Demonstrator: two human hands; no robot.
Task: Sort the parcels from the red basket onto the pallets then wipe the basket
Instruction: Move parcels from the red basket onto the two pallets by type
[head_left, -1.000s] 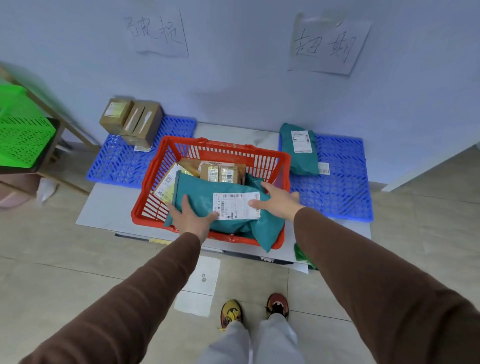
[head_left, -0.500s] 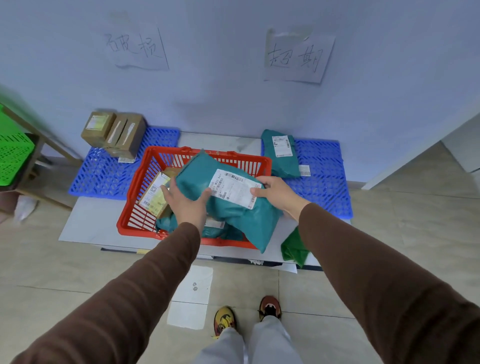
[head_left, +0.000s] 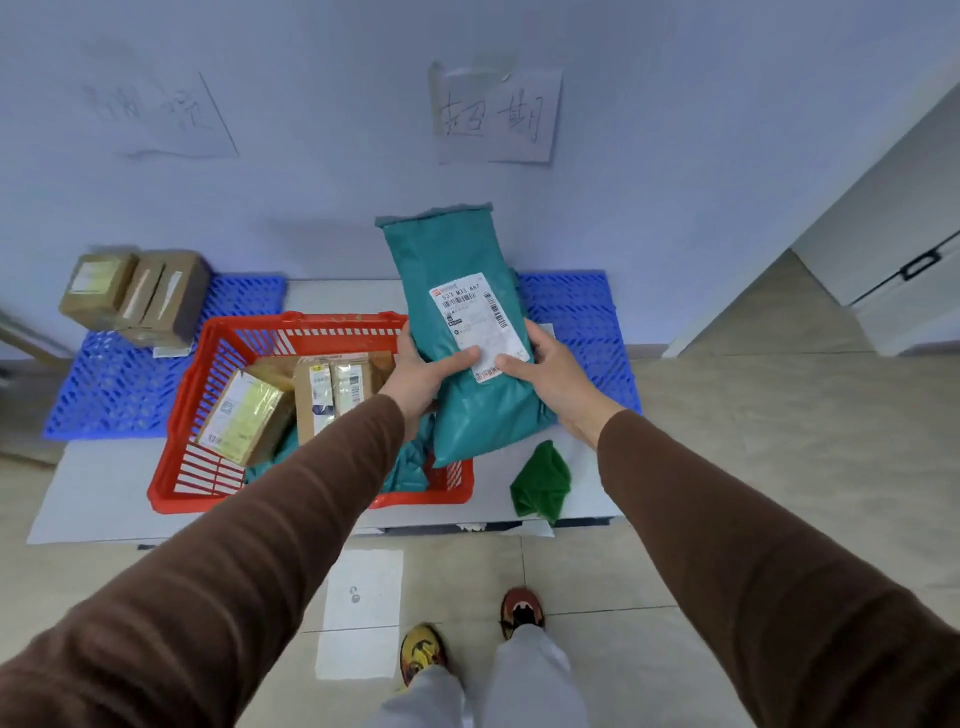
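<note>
I hold a teal mailer bag (head_left: 457, 260) with a white shipping label upright above the red basket's right end. My left hand (head_left: 423, 371) grips its left edge and my right hand (head_left: 545, 374) grips its right edge, thumbs on the label. The red basket (head_left: 182, 467) sits on a grey board and holds cardboard parcels (head_left: 244, 415) and another teal bag (head_left: 410, 462). A blue pallet (head_left: 114, 384) on the left carries brown boxes (head_left: 140, 291). Another blue pallet (head_left: 582, 317) lies on the right, partly hidden by the bag.
A green cloth (head_left: 543, 480) lies on the grey board right of the basket. Paper signs (head_left: 496, 111) hang on the wall above each pallet. A white cabinet (head_left: 893, 218) stands at the right. My shoes (head_left: 423, 652) are on the tiled floor near a white paper sheet (head_left: 361, 613).
Both hands lifted the teal mailer bag out of the basket and turned it upright, moving it to the right. The parcels beneath it in the basket came into view.
</note>
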